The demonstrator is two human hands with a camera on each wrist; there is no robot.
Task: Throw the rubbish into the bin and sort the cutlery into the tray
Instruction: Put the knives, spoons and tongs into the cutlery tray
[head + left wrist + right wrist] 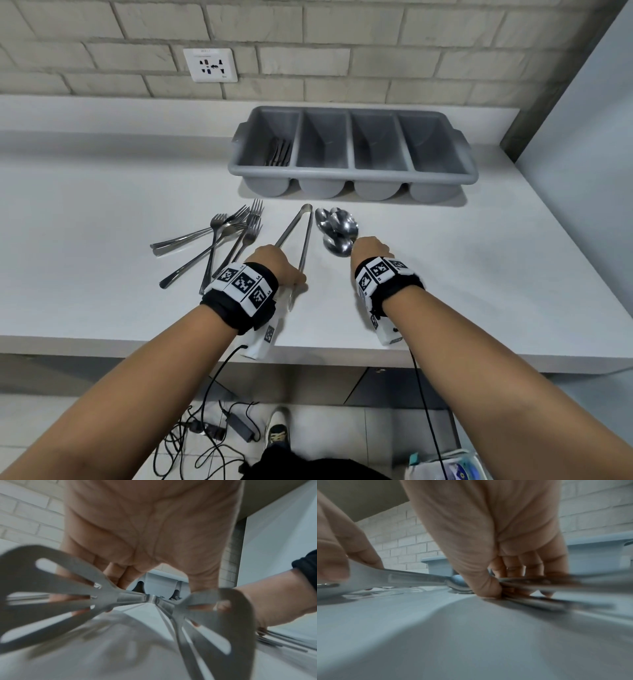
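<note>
A: Bg? Wall?
B: Pale brick wall (pixel 308 44) behind, white socket plate (pixel 210 65) on it, upper left. Plain grey-white panel (pixel 589 113) at right.
A: Furniture, floor?
B: White counter (pixel 102 192) w/ low upstand along the brick. Under it: light floor tiles (pixel 342 428), black cables (pixel 205 442) + power adapter (pixel 241 426). Even, soft light, faint shadows.

Grey 4-compartment tray (pixel 352 173) at back of white surface (pixel 102 205); forks (pixel 279 153) lie in leftmost compartment, other 3 hold nothing visible. In front: loose forks (pixel 219 240) fanned at left, steel tongs (pixel 294 236) w/ hinge end toward tray, spoons (pixel 337 228) piled at right.
</note>
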